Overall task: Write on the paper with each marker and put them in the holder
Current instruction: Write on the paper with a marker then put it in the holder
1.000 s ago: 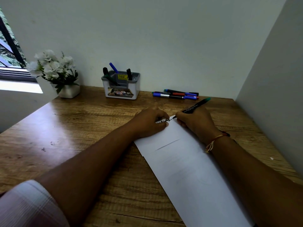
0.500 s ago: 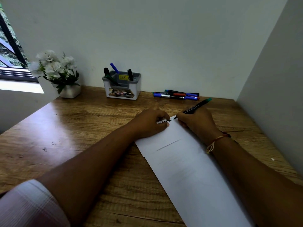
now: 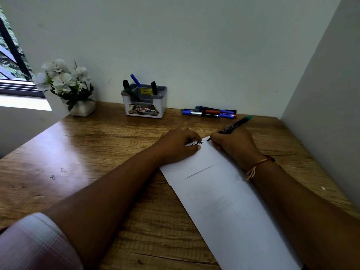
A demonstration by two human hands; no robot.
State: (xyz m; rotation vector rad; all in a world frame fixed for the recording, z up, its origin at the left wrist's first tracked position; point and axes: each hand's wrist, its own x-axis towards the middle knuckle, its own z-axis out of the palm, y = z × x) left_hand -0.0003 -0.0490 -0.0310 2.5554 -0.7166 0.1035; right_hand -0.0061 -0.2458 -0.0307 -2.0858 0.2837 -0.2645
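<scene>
Wood-grain table (image 3: 93, 145) fills a corner between pale walls, with a pot of white flowers (image 3: 62, 78) at its left. A sheet of paper (image 3: 224, 201) lies slanted on it before the person. The left hand (image 3: 177, 145) rests on the paper's far end, fingers bent and tips pressing it flat, holding nothing. The right hand (image 3: 231, 145) grips a marker (image 3: 235, 124) in a writing hold, green end raised, tip on the paper just beside the left fingertips, where a dark scrawl shows. The holder (image 3: 162, 103) stands by the wall, well apart from both hands, with three markers poking out. More spare markers (image 3: 208, 112) lie to its right. The step in hand looks to be writing with this marker. The next move calls for lifting the tip, reaching across to the holder and dropping the marker in, then fetching a spare one.
</scene>
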